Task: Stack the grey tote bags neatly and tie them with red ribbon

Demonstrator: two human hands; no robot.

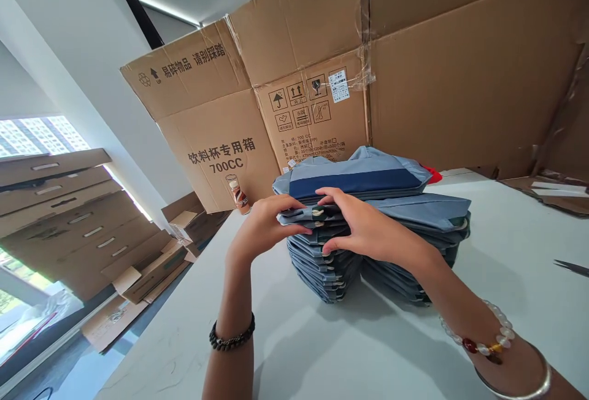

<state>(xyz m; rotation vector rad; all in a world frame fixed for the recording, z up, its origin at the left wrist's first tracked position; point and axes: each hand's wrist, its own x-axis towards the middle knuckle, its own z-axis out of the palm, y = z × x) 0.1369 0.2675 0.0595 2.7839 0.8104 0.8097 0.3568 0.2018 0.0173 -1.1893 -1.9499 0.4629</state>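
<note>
Two neighbouring stacks of folded blue-grey fabric pieces stand on the white table. My left hand [271, 222] is at the near left corner of the left stack [317, 271], its fingers over the top folded fabric piece [299, 216] and its thumb under the edge. My right hand [363, 219] lies against the same stack. Its fingers curve over the upper edge and its thumb, well apart from them, touches the layers lower down. Behind, a folded piece with a dark blue band [350, 184] lies on top. The right stack [423, 216] sits beyond my right wrist.
A large cardboard sheet [313, 105] with printing stands behind the stacks. Something red [432, 174] shows behind them. Scissors [573, 267] lie at the table's right side. Flattened cartons [78, 216] and an opened box [147, 277] are left of the white table [193, 332].
</note>
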